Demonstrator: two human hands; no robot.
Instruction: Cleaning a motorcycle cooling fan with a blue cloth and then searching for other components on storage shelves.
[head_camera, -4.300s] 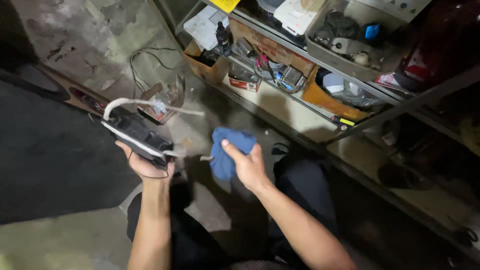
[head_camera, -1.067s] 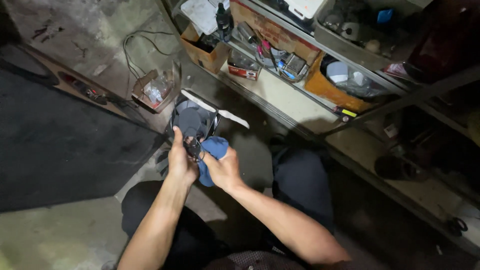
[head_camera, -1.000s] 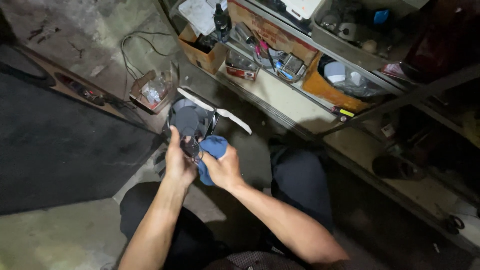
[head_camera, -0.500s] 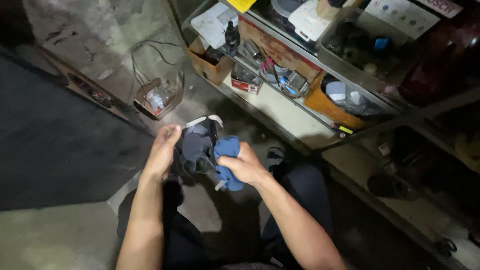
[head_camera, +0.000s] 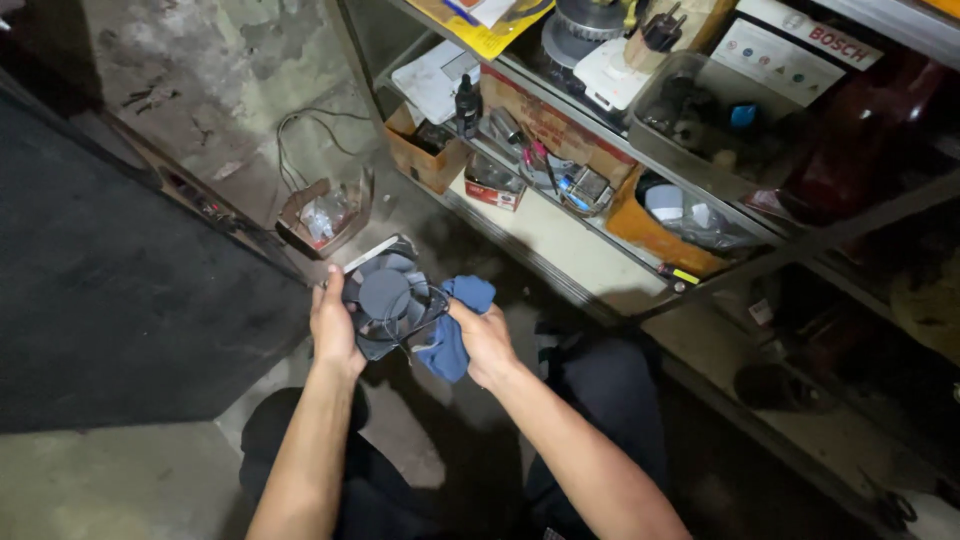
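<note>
Looking down near the middle of the frame, I see my left hand (head_camera: 335, 325) clamped around the left edge of a small dark cooling fan (head_camera: 392, 305), fingers wrapped behind its frame so the round hub and blades face up toward me. My right hand (head_camera: 487, 340) is closed on a blue cloth (head_camera: 452, 330), pressing it against the fan's right side; part of the cloth bunches above my knuckles and part hangs below the fan. Both forearms rise from the bottom of the frame over my dark-trousered knees.

Just up and left of the fan, on the stained concrete floor (head_camera: 200, 110), sits a torn cardboard box (head_camera: 322, 210) with clear plastic inside and a thin cable looping behind it. A dark mat (head_camera: 110, 300) fills the left side. Across the upper right runs a metal shelf unit (head_camera: 560, 225) crowded with small boxes, a dark dropper bottle (head_camera: 467, 105) and an orange tub (head_camera: 650, 230).
</note>
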